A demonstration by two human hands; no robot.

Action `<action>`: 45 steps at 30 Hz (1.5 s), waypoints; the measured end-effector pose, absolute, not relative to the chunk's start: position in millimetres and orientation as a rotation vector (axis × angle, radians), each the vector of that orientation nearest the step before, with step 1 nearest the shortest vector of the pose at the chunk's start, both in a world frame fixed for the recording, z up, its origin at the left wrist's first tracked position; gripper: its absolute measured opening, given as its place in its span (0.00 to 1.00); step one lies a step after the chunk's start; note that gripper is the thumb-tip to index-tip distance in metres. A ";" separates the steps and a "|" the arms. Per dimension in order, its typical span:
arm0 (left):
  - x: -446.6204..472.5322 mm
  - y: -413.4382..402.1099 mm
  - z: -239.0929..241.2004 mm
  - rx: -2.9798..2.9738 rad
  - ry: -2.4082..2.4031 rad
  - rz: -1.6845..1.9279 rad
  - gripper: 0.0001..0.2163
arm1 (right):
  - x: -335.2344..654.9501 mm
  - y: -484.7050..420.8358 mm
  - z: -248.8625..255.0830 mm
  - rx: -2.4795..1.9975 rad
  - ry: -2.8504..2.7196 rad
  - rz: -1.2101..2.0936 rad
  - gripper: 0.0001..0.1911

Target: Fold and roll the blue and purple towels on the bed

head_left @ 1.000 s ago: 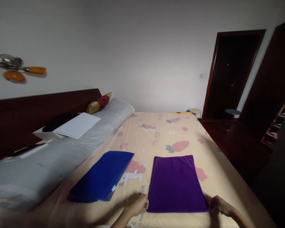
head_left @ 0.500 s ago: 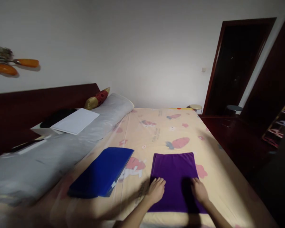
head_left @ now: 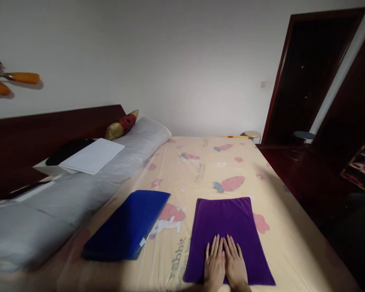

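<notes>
I have the purple cloth [head_left: 225, 231] lying flat on the bed [head_left: 280, 243], already folded into a neat rectangle with squared edges, at the near end of the mattress. My left hand [head_left: 214, 267] and right hand [head_left: 235, 267] rest side by side on its near half, palms down, fingers stretched out and touching each other at the thumbs. Neither grip closes on anything; both are spread flat and only press on the fabric.

I judge the folding of this piece largely done: it lies smooth, with no loose corner showing, and what seems left is flattening it or one more fold. Just left of it, apart from it, a blue cloth [head_left: 127, 229] lies folded too, with a small white tag at its near corner; I cannot read the tag.

The sheet is printed with carrots and rabbits, and the word "rabbit" [head_left: 179, 256] can be read beside the purple piece. Further left a long grey bolster [head_left: 63, 202] runs along the dark headboard [head_left: 48, 129], with a white sheet of paper [head_left: 93, 155] on it.
</notes>
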State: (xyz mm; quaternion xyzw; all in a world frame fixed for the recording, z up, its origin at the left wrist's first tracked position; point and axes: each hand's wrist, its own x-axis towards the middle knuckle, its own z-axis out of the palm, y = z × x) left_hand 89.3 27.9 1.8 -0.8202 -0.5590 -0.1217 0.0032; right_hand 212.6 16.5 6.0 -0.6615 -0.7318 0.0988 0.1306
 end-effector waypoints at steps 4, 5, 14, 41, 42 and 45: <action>90.5 29.3 3.9 -2.561 -1.763 -0.379 0.24 | 211.6 16.4 3.7 -1.925 -2.111 0.277 0.27; 90.9 29.0 4.5 -2.560 -1.770 -0.374 0.24 | 211.3 16.2 3.4 -1.927 -2.104 0.275 0.27; 82.1 30.0 8.1 -2.512 -1.827 -0.391 0.24 | 223.8 16.6 3.0 -1.967 -2.079 0.225 0.28; 7.6 28.1 12.6 -2.320 -1.938 -0.242 0.23 | 302.2 -2.9 -10.7 -2.196 -1.887 0.073 0.33; 7.6 27.9 12.5 -2.320 -1.939 -0.243 0.23 | 302.4 -3.2 -11.3 -2.190 -1.885 0.070 0.33; 7.6 26.6 13.3 -2.322 -1.945 -0.240 0.23 | 302.7 -3.9 -11.9 -2.184 -1.881 0.059 0.33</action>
